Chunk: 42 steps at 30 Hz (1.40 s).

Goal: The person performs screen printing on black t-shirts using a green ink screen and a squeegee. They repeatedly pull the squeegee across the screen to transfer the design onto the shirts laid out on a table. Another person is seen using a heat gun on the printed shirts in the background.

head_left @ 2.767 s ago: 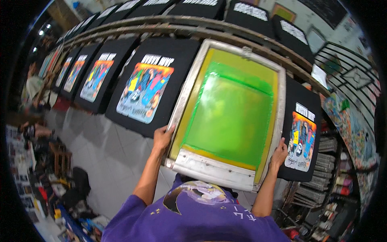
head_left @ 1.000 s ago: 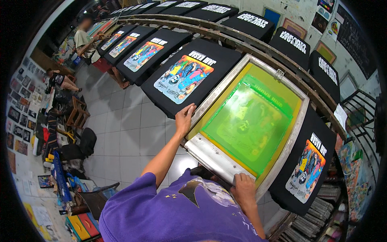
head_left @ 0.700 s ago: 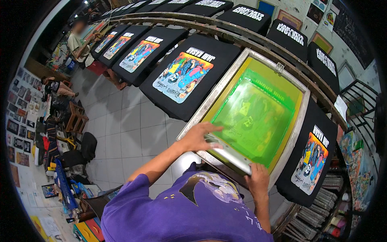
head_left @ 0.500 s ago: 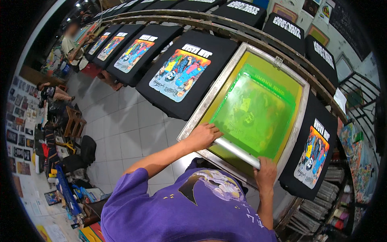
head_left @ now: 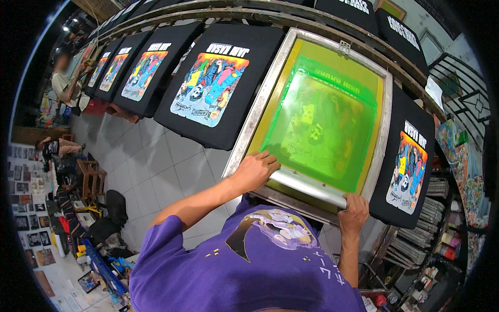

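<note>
A silk-screen frame (head_left: 385,119) with greenish-yellow mesh lies over a black shirt. Bright green ink or film covers the mesh's middle, and a colourful print shows dimly through it. Across the near end of the mesh lies a silver squeegee (head_left: 306,186), tilted slightly down to the right. My left hand (head_left: 255,170) is closed round its left end, by the frame's left rail. Round its right end my right hand (head_left: 354,210) is wrapped, just inside the right near corner. The squeegee's lower edge is hidden from this view.
Printed black shirts (head_left: 208,88) on boards flank the frame, in a row to the left and one shirt (head_left: 406,166) at right. Behind runs a rail (head_left: 249,15). A metal rack (head_left: 416,244) stands lower right. Another person (head_left: 65,83) stands far left; a black chair (head_left: 115,207) is on the left.
The whole view has turned and shifted a little, so the frame and shirts sit differently in it. Both hands still grip the squeegee at the mesh's near end.
</note>
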Tool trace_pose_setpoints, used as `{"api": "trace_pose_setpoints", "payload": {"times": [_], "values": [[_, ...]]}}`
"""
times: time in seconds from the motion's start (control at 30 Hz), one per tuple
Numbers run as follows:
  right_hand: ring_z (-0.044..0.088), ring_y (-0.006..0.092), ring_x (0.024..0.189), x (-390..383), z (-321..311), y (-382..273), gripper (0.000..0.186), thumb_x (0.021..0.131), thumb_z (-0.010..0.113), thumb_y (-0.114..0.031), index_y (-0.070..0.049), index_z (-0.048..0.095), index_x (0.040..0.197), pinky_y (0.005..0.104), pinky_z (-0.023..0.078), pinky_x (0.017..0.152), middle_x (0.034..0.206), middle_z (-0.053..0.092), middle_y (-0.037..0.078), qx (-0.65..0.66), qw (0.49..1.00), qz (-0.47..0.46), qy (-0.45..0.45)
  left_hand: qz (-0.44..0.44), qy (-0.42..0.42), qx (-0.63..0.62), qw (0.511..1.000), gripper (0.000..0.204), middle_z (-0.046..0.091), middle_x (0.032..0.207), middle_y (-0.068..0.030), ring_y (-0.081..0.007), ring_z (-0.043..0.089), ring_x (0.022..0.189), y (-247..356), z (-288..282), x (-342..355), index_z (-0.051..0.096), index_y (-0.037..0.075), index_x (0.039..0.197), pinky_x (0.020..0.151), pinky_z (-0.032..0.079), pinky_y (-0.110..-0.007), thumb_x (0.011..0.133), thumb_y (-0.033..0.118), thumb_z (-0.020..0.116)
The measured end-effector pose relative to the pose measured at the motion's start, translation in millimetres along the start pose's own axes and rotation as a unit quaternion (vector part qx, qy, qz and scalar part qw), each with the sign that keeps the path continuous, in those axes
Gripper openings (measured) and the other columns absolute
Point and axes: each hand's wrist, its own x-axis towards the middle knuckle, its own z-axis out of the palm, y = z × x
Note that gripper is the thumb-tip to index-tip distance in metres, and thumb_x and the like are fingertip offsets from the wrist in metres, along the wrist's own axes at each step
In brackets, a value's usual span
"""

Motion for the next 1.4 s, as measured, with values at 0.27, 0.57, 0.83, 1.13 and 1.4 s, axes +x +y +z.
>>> {"api": "trace_pose_setpoints", "payload": {"times": [0.27, 0.57, 0.83, 1.13, 1.4], "values": [[0.061, 0.0301, 0.088, -8.1, 12.8, 14.2, 0.033, 0.060, 0.067, 0.004, -0.008, 0.064, 0.091, 0.0426, 0.045, 0.081, 0.091, 0.065, 0.009, 0.028, 0.999, -0.006, 0.045, -0.019, 0.028, -0.051, 0.998, 0.034, 0.067, 0.095, -0.0061, -0.0254, 0.064, 0.088, 1.6, 5.0, 1.1, 0.071, 0.007, 0.104, 0.079, 0.054, -0.038, 0.071, 0.006, 0.065], [0.063, 0.0298, 0.094, 94.9, 4.2, 52.1, 0.038, 0.061, 0.066, 0.005, -0.008, 0.068, 0.097, 0.0449, 0.046, 0.086, 0.093, 0.067, 0.009, -0.010, 0.998, -0.029, 0.053, -0.047, 0.039, -0.030, 0.998, 0.049, 0.072, 0.104, -0.0085, -0.0325, 0.068, 0.091, -44.9, -28.2, 94.8, 0.072, 0.015, 0.107, 0.079, 0.056, -0.042, 0.059, 0.008, 0.083], [0.066, 0.0316, 0.087, 308.5, 66.7, 149.4, 0.025, 0.069, 0.063, 0.001, -0.011, 0.073, 0.088, 0.0450, 0.046, 0.080, 0.085, 0.069, 0.012, -0.084, 0.979, -0.045, 0.179, -0.010, 0.125, 0.075, 0.989, 0.024, 0.072, 0.084, -0.0143, -0.0339, 0.070, 0.078, -163.0, -6.8, 307.3, 0.076, 0.018, 0.098, 0.066, 0.056, -0.045, 0.075, 0.022, 0.077], [0.068, 0.0305, 0.088, 339.2, 84.7, 158.6, 0.016, 0.075, 0.061, -0.002, -0.010, 0.072, 0.085, 0.0463, 0.048, 0.078, 0.089, 0.072, 0.012, -0.072, 0.988, -0.031, 0.134, -0.089, 0.056, 0.087, 0.991, 0.046, 0.073, 0.083, -0.0149, -0.0362, 0.071, 0.078, -172.8, -3.8, 330.2, 0.077, 0.020, 0.102, 0.070, 0.056, -0.047, 0.070, 0.052, 0.081], [0.060, 0.0309, 0.087, 75.7, 44.5, 54.6, 0.029, 0.063, 0.063, 0.006, -0.008, 0.067, 0.088, 0.0448, 0.044, 0.078, 0.087, 0.063, 0.010, -0.017, 0.997, -0.003, 0.077, -0.084, 0.050, -0.006, 0.995, 0.044, 0.075, 0.099, -0.0051, -0.0261, 0.071, 0.089, -57.3, 26.1, 83.8, 0.075, 0.019, 0.105, 0.068, 0.057, -0.040, 0.066, -0.001, 0.073]]}}
